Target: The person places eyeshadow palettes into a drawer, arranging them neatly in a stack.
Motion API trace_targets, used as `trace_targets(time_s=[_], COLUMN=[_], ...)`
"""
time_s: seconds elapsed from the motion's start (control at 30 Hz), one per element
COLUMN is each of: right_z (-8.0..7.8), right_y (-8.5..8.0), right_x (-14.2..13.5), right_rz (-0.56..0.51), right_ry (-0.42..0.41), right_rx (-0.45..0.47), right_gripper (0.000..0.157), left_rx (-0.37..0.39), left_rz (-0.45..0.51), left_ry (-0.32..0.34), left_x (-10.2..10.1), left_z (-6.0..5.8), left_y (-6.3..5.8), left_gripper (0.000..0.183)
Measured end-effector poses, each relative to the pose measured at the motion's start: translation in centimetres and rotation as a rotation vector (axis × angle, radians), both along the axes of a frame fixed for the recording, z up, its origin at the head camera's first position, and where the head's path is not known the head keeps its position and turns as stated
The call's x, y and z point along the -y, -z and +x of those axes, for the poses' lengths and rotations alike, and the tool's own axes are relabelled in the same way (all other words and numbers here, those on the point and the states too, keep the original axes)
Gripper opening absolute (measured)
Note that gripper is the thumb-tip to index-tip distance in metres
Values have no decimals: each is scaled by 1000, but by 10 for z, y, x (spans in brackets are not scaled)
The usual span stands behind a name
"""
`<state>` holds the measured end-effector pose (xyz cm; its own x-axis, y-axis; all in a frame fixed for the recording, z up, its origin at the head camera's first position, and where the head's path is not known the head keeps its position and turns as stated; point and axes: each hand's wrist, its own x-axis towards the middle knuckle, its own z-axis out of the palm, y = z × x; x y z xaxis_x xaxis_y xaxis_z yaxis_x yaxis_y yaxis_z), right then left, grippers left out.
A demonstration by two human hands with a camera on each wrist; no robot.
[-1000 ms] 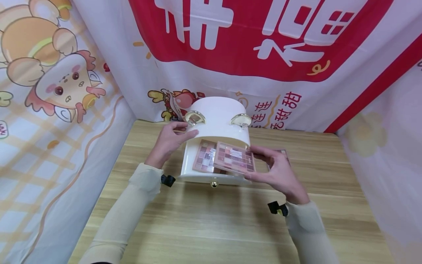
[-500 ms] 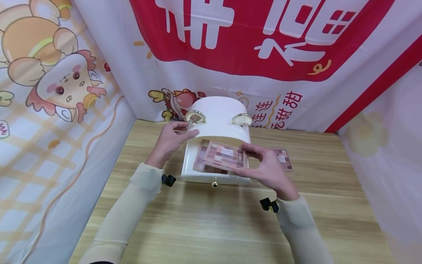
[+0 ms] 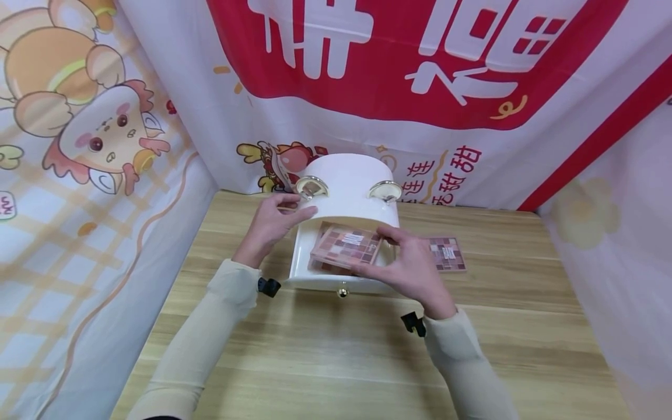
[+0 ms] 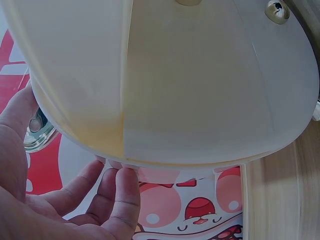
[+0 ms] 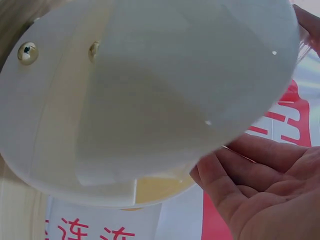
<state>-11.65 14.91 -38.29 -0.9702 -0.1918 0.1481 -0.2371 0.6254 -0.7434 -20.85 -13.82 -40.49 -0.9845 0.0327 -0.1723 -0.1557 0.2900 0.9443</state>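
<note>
A white makeup organizer (image 3: 349,204) stands at the back of the table with its lower drawer (image 3: 300,256) pulled out. My left hand (image 3: 270,227) holds the organizer's left side, thumb at the front and fingers along the side wall; the left wrist view shows these fingers (image 4: 125,192) against the white wall. Between thumb and fingers, my right hand (image 3: 415,269) holds an eyeshadow palette (image 3: 346,246) by its right edge, tilted over the drawer. Another palette (image 3: 321,230) lies beneath it in the drawer, mostly hidden. In the right wrist view the white drawer (image 5: 165,100) hides the held palette.
One more eyeshadow palette (image 3: 448,254) lies on the wooden table (image 3: 336,361) to the right of the organizer. A gold knob (image 3: 343,292) sits on the drawer front. Gold-rimmed round openings (image 3: 385,191) mark the organizer's upper part. Printed cloth (image 3: 367,111) hangs behind.
My right hand has moved left with the eyeshadow palette, which now covers most of the palette in the drawer. The palette on the table has come into fuller view. My left hand stays put.
</note>
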Motion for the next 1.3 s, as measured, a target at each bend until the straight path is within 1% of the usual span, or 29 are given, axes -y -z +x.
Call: trace_targets(time_s=[0.1, 0.23, 0.33, 0.4, 0.57, 0.77, 0.87, 0.93, 1.03, 1.1, 1.2, 1.3], right_z=[0, -1, -2, -2, -2, 0, 2, 3, 5, 5, 5, 3], right_y=[1, 3, 4, 6, 10, 10, 9, 8, 10, 11, 13, 13], right_x=[2, 4, 5, 6, 6, 4, 2, 1, -3, -5, -8, -12], right_rz=[31, 43, 47, 42, 5, -1, -38, -80, -156, -207, -294, -363], right_ry=[8, 2, 6, 13, -3, -13, -10, -1, 27, 52, 84, 103], right_rx=[-13, -28, -29, -28, -38, -3, -1, -20, -78, -127, -182, -201], right_gripper=[96, 95, 98, 100, 101, 101, 92, 80, 60, 51, 45, 47], left_rx=[4, -2, -2, 2, 7, 7, 4, 5, 7, 9, 9, 10], left_rz=[-2, 0, -2, -7, -10, -20, -23, -27, -30, -31, -26, -24], left_ry=[0, -2, -4, -5, -2, 4, 5, 4, 0, -2, 0, -1], left_x=[0, -1, -1, -1, 0, 0, -1, -1, 0, 0, 0, 0], left_z=[0, 0, 0, 0, 0, -1, -1, 0, 0, 0, -1, -1], left_y=[0, 0, 1, 1, 1, 2, 2, 2, 1, 1, 2, 2], left_gripper=[82, 82, 83, 84, 84, 84, 83, 83, 84, 84, 84, 84])
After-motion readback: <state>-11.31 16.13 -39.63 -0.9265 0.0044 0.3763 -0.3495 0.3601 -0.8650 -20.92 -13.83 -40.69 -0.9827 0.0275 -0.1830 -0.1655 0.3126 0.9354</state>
